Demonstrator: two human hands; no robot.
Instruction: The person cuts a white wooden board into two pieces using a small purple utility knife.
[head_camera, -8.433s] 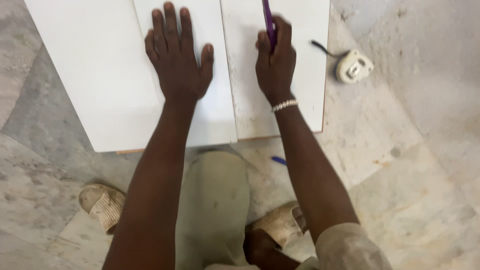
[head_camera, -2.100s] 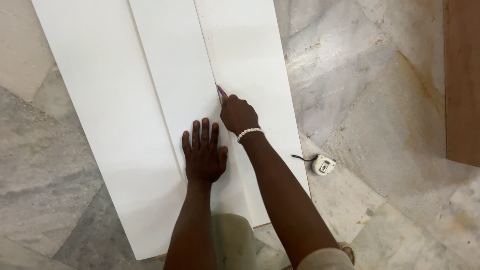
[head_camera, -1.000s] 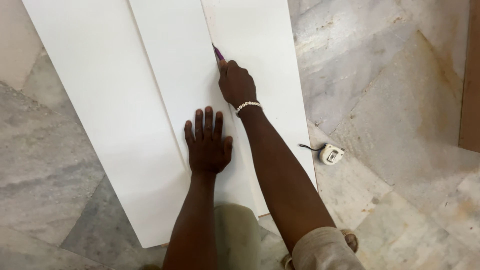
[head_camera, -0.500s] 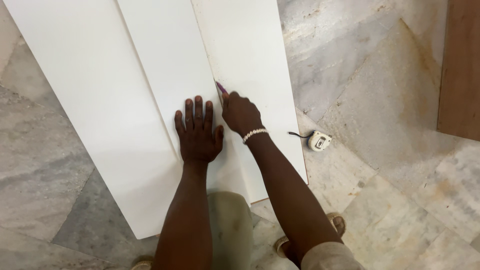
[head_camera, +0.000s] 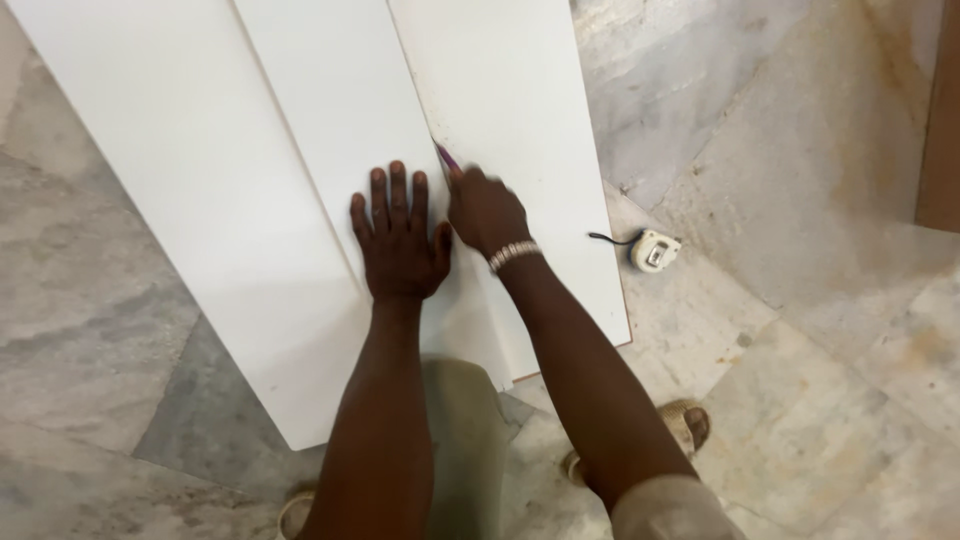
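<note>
Long white boards lie side by side on a marble floor. My left hand (head_camera: 398, 238) presses flat, fingers spread, on the middle white strip (head_camera: 330, 110). My right hand (head_camera: 487, 210), with a beaded bracelet at the wrist, is closed around a purple pen (head_camera: 446, 156). The pen's tip rests at the seam between the middle strip and the right white board (head_camera: 510, 80). The two hands sit almost side by side. A wider white board (head_camera: 170, 190) lies to the left.
A small white tape measure (head_camera: 653, 249) with a black strap lies on the floor right of the boards. A brown wooden panel (head_camera: 940, 120) shows at the right edge. My sandalled foot (head_camera: 685, 425) is near the boards' front end.
My right hand has drawn the purple pen back along the seam toward me, ending beside my left hand. My left hand stays pressed flat on the middle strip.
</note>
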